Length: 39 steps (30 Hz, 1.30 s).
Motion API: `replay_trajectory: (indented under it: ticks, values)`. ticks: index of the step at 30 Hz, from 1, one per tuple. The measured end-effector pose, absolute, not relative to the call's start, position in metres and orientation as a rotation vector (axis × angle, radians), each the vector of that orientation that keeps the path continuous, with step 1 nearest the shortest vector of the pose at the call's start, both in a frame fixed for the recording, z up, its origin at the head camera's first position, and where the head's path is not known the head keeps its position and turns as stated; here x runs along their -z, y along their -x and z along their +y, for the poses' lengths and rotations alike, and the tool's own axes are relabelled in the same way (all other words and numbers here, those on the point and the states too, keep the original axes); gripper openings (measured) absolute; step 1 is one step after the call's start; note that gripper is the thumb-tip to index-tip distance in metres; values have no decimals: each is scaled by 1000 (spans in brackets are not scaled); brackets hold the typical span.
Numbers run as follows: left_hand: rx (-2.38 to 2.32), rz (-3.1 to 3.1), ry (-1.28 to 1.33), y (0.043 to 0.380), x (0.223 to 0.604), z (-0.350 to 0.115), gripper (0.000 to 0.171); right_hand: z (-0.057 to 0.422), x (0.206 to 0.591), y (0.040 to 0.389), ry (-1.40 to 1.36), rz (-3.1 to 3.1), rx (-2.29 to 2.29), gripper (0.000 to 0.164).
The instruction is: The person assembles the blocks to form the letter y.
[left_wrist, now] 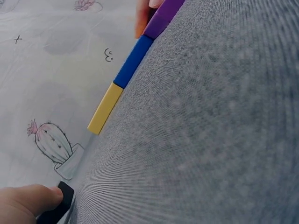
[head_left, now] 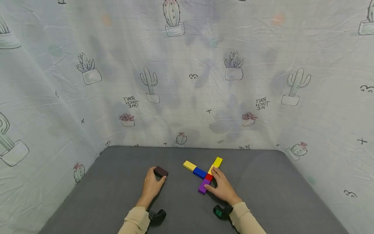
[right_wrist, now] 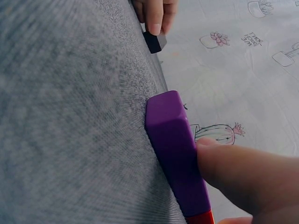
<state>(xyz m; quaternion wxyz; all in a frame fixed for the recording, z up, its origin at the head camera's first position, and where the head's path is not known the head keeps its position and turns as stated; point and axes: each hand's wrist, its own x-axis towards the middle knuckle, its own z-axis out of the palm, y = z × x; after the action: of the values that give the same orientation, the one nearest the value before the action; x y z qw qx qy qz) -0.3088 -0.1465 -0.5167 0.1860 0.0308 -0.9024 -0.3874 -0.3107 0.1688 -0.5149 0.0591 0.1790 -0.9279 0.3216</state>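
On the grey table, my left hand (head_left: 152, 187) holds a dark brown block (head_left: 161, 172) between thumb and fingers; the left wrist view shows the thumb against this dark block (left_wrist: 67, 198). To the right, my right hand (head_left: 223, 188) reaches over a cross-like layout of coloured blocks. Its thumb touches the purple block (right_wrist: 170, 149), while its fingertips rest at a yellow block (head_left: 211, 169) farther up. Between those two lies a red block (head_left: 208, 177). Another yellow block (head_left: 218, 161) extends the line away from me. A blue block (head_left: 200, 173) and a pale yellow block (head_left: 189, 165) branch leftward.
The grey table (head_left: 181, 214) carries all the blocks. Behind and beside it hangs a pale cloth (head_left: 187, 97) printed with cacti. A black wrist device (head_left: 157, 215) sits on the left wrist, and another black device (head_left: 222, 212) on the right one.
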Motion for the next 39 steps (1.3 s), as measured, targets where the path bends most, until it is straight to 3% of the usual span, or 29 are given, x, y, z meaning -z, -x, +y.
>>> replay_trajectory:
  ticks: [39]
  values:
    - [1378, -2586, 498, 289, 500, -130, 62, 170, 517, 312, -533, -2831, -969, 87]
